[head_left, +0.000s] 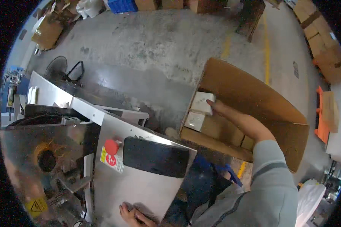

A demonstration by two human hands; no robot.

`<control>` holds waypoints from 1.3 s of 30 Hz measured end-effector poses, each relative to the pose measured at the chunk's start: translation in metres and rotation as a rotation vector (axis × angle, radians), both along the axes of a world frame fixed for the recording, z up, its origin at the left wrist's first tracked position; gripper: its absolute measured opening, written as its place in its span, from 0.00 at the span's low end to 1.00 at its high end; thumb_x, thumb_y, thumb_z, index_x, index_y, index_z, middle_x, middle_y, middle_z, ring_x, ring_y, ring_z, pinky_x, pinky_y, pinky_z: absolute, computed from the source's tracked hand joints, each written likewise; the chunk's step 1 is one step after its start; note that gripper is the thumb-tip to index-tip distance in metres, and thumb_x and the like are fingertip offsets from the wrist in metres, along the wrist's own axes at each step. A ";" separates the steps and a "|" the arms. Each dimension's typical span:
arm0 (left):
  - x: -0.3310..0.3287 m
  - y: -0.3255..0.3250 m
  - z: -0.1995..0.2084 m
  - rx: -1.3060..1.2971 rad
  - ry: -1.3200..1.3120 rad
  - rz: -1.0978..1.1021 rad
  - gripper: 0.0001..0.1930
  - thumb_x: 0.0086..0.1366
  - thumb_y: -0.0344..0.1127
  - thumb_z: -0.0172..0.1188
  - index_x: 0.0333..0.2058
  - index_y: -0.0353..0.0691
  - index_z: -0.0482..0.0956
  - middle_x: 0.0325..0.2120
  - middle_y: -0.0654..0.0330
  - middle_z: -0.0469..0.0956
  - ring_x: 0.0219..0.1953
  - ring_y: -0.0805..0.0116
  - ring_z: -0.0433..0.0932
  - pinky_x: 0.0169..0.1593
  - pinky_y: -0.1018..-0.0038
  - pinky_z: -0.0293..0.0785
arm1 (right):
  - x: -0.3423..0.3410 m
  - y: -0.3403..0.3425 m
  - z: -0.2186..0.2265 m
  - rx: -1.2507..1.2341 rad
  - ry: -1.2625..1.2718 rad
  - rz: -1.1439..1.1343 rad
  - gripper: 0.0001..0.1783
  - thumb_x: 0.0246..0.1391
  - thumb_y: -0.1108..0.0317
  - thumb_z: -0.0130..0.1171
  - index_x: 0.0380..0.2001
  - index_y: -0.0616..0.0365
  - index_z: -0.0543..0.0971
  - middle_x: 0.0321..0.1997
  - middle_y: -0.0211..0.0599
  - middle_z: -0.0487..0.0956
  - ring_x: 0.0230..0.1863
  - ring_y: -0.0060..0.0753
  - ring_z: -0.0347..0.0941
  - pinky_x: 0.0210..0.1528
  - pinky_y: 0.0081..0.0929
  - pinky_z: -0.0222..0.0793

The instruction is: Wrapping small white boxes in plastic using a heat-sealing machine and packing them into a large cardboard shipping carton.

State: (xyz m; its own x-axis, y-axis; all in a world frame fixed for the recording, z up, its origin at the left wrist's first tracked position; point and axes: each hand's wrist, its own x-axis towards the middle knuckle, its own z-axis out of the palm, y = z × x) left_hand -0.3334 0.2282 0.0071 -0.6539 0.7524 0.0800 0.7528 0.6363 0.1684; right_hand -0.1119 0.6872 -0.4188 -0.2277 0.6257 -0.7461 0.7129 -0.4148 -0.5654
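My right arm reaches into an open cardboard carton (250, 83) on the right. My right hand (217, 107) is closed on the edge of a white, block-shaped package (201, 101), with one finger lying over its top; the other fingers are partly hidden. Right beside that package, nearer to me, sits a second white package (194, 121) with a shiny wrapping. At the lower edge my left hand (135, 216) rests on the bare metal panel (140, 189), fingers spread loosely and holding nothing.
A black phone-like slab (156, 157) and a red push button (111, 146) sit on the panel. Left of it is a dark machine part with a round hole (46, 159). A fan (57, 67) stands behind. More cartons (322, 53) and an orange pallet (320, 117) line the right.
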 end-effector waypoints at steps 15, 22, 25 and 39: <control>-0.012 0.023 -0.032 0.130 -0.030 -0.019 0.11 0.75 0.33 0.48 0.51 0.35 0.72 0.57 0.35 0.69 0.57 0.37 0.72 0.59 0.49 0.71 | 0.041 0.011 -0.055 -0.112 0.123 -0.144 0.24 0.57 0.45 0.66 0.42 0.56 0.81 0.34 0.30 0.81 0.33 0.28 0.76 0.33 0.30 0.75; -0.011 0.015 -0.026 0.090 0.029 -0.033 0.11 0.73 0.30 0.50 0.51 0.35 0.72 0.56 0.35 0.71 0.57 0.36 0.73 0.60 0.48 0.71 | -0.009 -0.017 -0.048 0.006 0.516 -0.138 0.25 0.59 0.45 0.64 0.44 0.56 0.82 0.31 0.33 0.82 0.28 0.29 0.77 0.31 0.27 0.74; -0.009 0.032 -0.028 0.165 0.002 -0.049 0.10 0.73 0.30 0.50 0.50 0.35 0.73 0.56 0.36 0.71 0.58 0.36 0.71 0.61 0.48 0.70 | 0.040 0.016 -0.085 -0.022 0.319 0.085 0.26 0.59 0.44 0.64 0.44 0.58 0.81 0.35 0.38 0.83 0.32 0.33 0.79 0.34 0.32 0.75; -0.016 -0.013 -0.058 0.326 0.029 0.036 0.07 0.70 0.31 0.52 0.41 0.36 0.78 0.56 0.47 0.76 0.61 0.42 0.70 0.68 0.49 0.56 | 0.023 -0.109 0.344 0.357 0.445 0.783 0.37 0.63 0.45 0.57 0.64 0.62 0.69 0.55 0.44 0.81 0.53 0.42 0.78 0.56 0.35 0.73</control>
